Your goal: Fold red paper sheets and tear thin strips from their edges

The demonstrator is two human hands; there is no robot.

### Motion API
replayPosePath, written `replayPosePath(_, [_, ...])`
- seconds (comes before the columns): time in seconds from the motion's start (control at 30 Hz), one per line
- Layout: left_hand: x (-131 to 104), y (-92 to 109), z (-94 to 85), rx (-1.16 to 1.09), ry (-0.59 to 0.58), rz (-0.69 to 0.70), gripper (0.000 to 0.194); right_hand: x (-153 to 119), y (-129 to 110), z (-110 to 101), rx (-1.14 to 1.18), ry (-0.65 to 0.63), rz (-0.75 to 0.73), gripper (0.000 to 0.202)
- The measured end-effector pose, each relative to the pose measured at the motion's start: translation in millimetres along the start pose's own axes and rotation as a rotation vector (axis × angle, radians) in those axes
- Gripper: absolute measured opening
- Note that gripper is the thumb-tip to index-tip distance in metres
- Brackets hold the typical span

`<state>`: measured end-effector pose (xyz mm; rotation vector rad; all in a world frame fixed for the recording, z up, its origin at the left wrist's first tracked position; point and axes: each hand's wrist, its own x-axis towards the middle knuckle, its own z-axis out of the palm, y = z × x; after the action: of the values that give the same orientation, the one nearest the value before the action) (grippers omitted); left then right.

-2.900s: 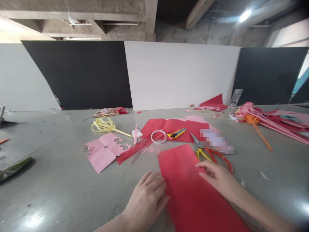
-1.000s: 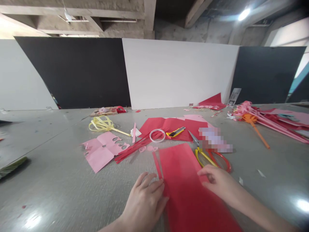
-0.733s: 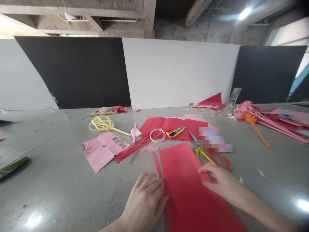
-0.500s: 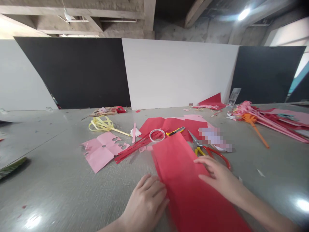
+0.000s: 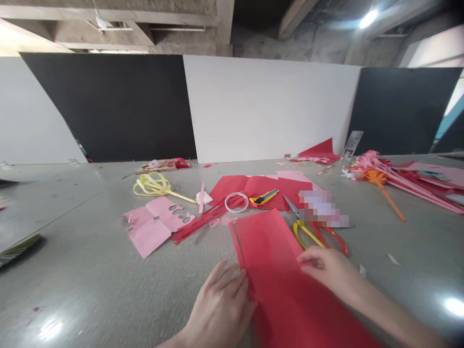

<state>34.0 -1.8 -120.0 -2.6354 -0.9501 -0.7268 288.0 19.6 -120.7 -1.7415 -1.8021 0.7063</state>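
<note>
A long folded sheet of red paper [image 5: 279,270] lies in front of me, its near end running out of the picture. My left hand [image 5: 223,302] is at its left edge, fingers together and thumb over the paper. At the right edge, my right hand [image 5: 331,270] pinches the paper between thumb and bent fingers. Two layers show along the left side of the fold. Just beyond my right hand lie scissors [image 5: 297,212] with yellow and red handles. A yellow utility knife [image 5: 264,197] and a roll of clear tape [image 5: 236,203] lie past the far end.
Red paper strips [image 5: 203,217] and a cut pink sheet [image 5: 147,227] lie to the left, near a yellow ribbon loop [image 5: 152,185]. More red paper [image 5: 232,186] is behind. Pink streamers [image 5: 389,174] and an orange one [image 5: 389,198] lie right. White and black panels [image 5: 268,111] stand behind.
The red paper's far end has shifted slightly toward me, uncovering more of the scissors' yellow handle. My right hand has moved a little nearer and its fingers have closed in.
</note>
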Motion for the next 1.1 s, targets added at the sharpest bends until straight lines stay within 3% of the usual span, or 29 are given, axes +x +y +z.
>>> replayPosePath(0.57, [0.5, 0.6, 0.3, -0.010, 0.009, -0.002, 0.022, -6.6, -6.9, -7.8, -0.059, 0.005, 0.085, 0.014])
replayPosePath(0.73, [-1.2, -1.7, 0.3, -0.017, -0.043, -0.017, 0.024, -10.2, -7.3, -10.0, -0.005, -0.045, 0.124, 0.027])
replayPosePath(0.93, [-0.4, -4.7, -2.3, -0.024, -0.067, -0.065, 0.028, -7.7, -7.1, -5.5, 0.098, -0.016, 0.006, 0.033])
replayPosePath(1.1, [0.9, -4.5, -4.4, -0.045, -0.015, 0.025, 0.018, -0.5, -3.5, -1.1, 0.116, -0.015, -0.111, 0.012])
